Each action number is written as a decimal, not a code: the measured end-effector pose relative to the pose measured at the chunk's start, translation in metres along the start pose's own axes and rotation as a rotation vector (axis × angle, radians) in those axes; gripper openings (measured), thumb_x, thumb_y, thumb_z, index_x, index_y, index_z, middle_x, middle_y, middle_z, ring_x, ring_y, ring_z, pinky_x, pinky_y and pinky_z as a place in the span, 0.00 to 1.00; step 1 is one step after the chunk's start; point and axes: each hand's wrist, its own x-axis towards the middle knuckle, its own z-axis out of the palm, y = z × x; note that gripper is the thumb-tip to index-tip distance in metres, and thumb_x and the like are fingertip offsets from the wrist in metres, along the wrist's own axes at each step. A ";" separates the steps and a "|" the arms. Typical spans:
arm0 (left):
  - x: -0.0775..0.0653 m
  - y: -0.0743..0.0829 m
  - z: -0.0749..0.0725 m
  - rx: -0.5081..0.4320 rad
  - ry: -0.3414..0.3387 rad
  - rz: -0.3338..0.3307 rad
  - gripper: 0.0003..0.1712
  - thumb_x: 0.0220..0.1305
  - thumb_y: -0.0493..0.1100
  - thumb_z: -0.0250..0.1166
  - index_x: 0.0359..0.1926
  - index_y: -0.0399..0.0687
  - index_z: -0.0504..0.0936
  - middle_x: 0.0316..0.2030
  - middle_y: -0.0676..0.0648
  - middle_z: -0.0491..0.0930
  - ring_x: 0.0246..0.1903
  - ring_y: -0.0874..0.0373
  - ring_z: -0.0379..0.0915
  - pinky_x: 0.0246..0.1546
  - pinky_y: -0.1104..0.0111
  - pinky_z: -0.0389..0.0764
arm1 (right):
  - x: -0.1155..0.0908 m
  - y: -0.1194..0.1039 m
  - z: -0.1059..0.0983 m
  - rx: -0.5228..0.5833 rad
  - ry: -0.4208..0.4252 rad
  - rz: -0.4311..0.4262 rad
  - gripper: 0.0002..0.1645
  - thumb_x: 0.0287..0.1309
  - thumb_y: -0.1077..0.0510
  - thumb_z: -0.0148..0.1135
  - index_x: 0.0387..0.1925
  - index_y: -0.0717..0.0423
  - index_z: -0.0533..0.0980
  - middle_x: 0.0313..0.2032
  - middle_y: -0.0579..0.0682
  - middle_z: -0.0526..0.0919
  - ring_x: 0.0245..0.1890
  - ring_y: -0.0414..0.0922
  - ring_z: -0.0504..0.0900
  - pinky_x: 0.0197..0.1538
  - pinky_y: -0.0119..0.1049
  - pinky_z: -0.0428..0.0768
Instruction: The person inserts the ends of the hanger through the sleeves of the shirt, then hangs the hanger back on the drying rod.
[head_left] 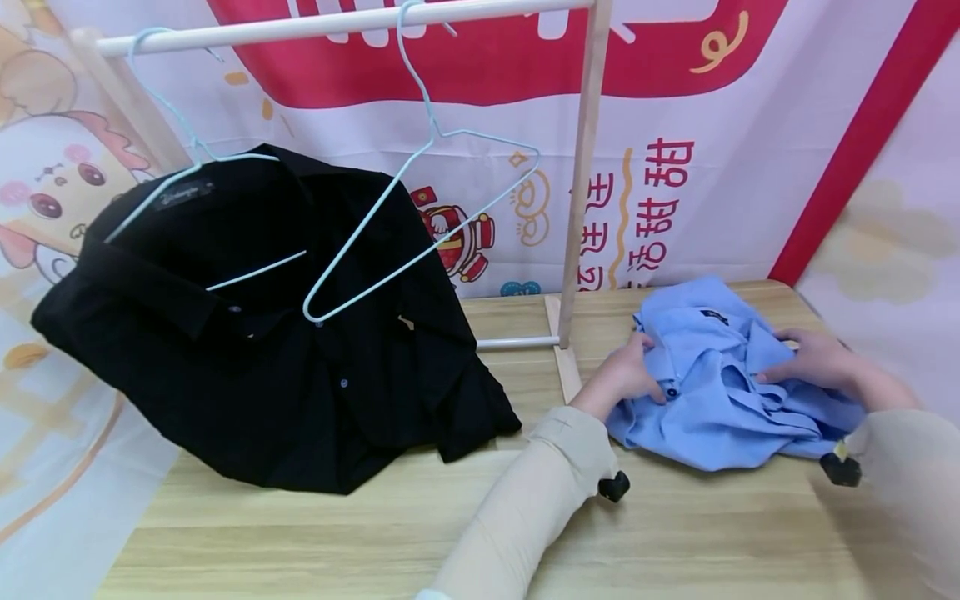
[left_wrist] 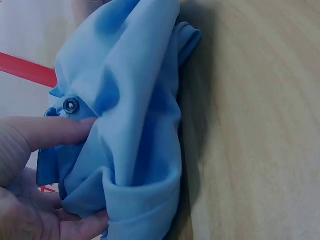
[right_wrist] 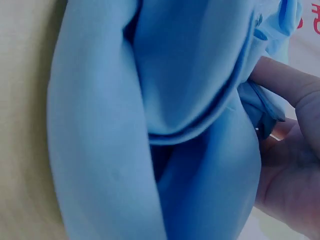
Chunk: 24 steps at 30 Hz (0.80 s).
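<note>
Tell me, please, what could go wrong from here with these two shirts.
The blue shirt lies bunched between the left hand and right hand, so lifting it might leave it twisted or creased. The bare hanger overlaps the black shirt in the head view and could snag it if moved. The black shirt's neck gapes around its own hanger, so a bump might make it slip.

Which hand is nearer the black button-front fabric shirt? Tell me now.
Left. The left hand grips the light-blue fabric shirt, right of the black shirt; the right hand grips it farther right.
</note>
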 end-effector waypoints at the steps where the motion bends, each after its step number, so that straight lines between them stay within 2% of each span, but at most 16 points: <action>1: -0.001 0.000 0.000 -0.003 0.000 -0.006 0.42 0.48 0.34 0.81 0.62 0.55 0.69 0.57 0.46 0.78 0.50 0.59 0.75 0.51 0.68 0.76 | 0.000 -0.001 0.000 -0.007 0.005 -0.005 0.59 0.59 0.43 0.74 0.67 0.83 0.54 0.60 0.85 0.64 0.55 0.76 0.69 0.55 0.71 0.71; 7: 0.000 -0.001 0.001 -0.002 0.009 -0.003 0.36 0.53 0.32 0.76 0.59 0.54 0.70 0.51 0.46 0.79 0.42 0.58 0.73 0.45 0.68 0.76 | -0.002 0.000 0.003 0.034 0.044 -0.041 0.54 0.59 0.48 0.75 0.66 0.84 0.57 0.60 0.86 0.64 0.57 0.77 0.67 0.57 0.72 0.69; 14: -0.001 -0.009 0.000 0.002 0.045 0.074 0.34 0.55 0.29 0.73 0.60 0.53 0.72 0.49 0.46 0.79 0.39 0.56 0.72 0.38 0.69 0.75 | -0.015 -0.002 -0.003 0.060 0.029 -0.030 0.53 0.62 0.48 0.71 0.69 0.81 0.55 0.62 0.85 0.61 0.58 0.78 0.65 0.56 0.72 0.70; 19: -0.005 -0.012 -0.005 -0.015 0.069 0.123 0.34 0.53 0.28 0.73 0.60 0.54 0.74 0.53 0.47 0.80 0.39 0.56 0.72 0.37 0.69 0.74 | -0.026 -0.006 -0.010 0.084 0.000 -0.012 0.55 0.63 0.46 0.70 0.71 0.80 0.53 0.63 0.82 0.60 0.59 0.77 0.63 0.54 0.71 0.72; 24: -0.012 -0.013 -0.011 -0.028 0.068 0.144 0.36 0.54 0.28 0.73 0.61 0.56 0.75 0.57 0.48 0.79 0.42 0.56 0.72 0.38 0.69 0.75 | -0.035 -0.009 -0.014 0.061 0.009 -0.040 0.55 0.62 0.46 0.71 0.70 0.80 0.55 0.63 0.82 0.62 0.59 0.75 0.65 0.54 0.71 0.72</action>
